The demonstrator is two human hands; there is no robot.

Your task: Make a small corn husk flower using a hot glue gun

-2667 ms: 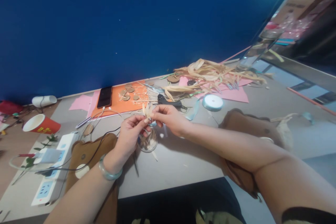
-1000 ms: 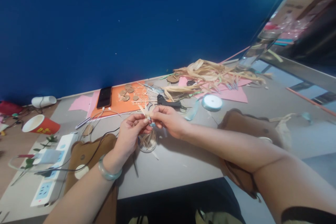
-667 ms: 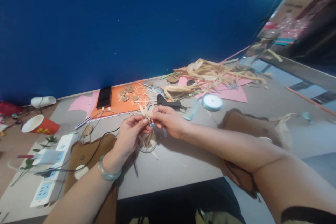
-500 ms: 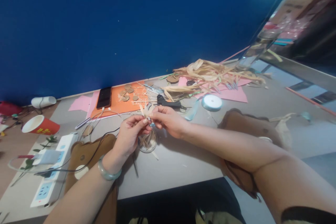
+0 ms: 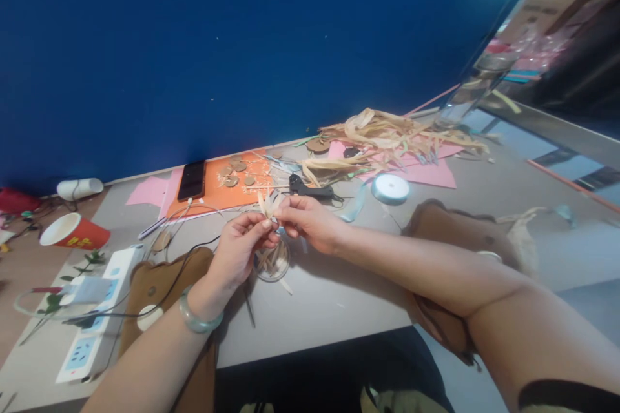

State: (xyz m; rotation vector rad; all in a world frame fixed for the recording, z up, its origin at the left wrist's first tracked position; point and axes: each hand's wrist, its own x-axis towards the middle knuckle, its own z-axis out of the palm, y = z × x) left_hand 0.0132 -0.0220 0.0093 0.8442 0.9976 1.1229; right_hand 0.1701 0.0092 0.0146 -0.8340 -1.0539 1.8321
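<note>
Over the last second, the pale husk piece (image 5: 268, 204) has shifted from leaning left to standing more upright, its tips fanned out, which suggests that its layers are being arranged by small adjustments. It is held up just to the left and near side of the black glue gun (image 5: 310, 189). The left hand (image 5: 237, 250) pinches its base between thumb and fingers; the right hand (image 5: 316, 224) nips its right side with closed fingertips.

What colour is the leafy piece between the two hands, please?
The leafy piece is pale cream, seen in the head view.
</note>
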